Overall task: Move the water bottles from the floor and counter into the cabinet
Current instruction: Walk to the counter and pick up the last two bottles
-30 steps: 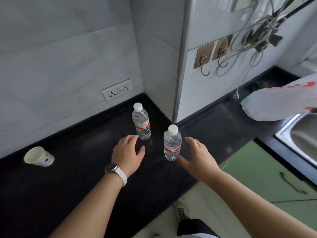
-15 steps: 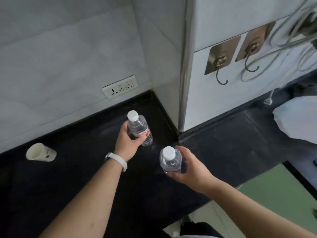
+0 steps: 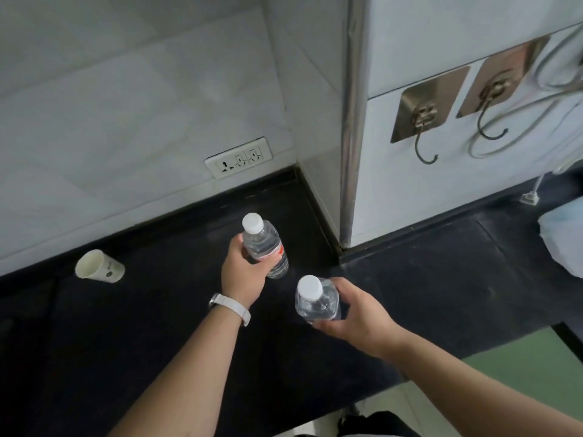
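the left hand [image 3: 243, 274] grips the first bottle [image 3: 263, 244], the right hand [image 3: 355, 316] grips the second bottle [image 3: 317, 302], a cup [image 3: 99, 268] left of both hands.

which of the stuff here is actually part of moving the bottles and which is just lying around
Part of the job:
- far water bottle, held in the left hand
- near water bottle, held in the right hand

Just lying about:
- paper cup, on its side on the counter
- wall socket
- bare wall hook
- white bag at the right edge
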Demonstrator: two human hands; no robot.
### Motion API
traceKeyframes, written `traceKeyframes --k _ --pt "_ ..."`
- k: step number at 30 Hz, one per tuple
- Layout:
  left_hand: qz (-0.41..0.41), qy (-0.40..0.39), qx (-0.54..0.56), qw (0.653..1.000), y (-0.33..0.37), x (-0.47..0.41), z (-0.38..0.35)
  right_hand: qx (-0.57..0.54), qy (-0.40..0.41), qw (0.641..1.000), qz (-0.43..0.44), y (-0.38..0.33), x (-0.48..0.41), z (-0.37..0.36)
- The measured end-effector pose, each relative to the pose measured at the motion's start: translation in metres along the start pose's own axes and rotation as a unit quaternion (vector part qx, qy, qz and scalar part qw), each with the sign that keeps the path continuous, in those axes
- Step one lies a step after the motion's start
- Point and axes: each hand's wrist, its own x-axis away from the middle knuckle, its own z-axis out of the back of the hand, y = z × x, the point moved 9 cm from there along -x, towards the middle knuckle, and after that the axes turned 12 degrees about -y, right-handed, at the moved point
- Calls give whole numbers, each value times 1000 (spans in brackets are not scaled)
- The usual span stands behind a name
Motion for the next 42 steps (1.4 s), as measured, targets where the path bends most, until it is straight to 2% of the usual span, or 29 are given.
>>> traceKeyframes --k 6,10,21,31,42 --pt "23 -4 -2 1000 -15 38 11 -67 -18 998 3 -14 10 -5" --pt "25 37 26 999 -28 75 27 -95 -37 995 17 -25 15 -19" --pt "8 135 93 986 -43 229 117 -80 -75 991 75 -88 75 -101" --pt "22 286 135 948 -101 438 189 -15 -148 980 130 -149 167 -212" --pt "42 405 161 899 -151 605 238 40 -271 939 208 -212 229 -342"
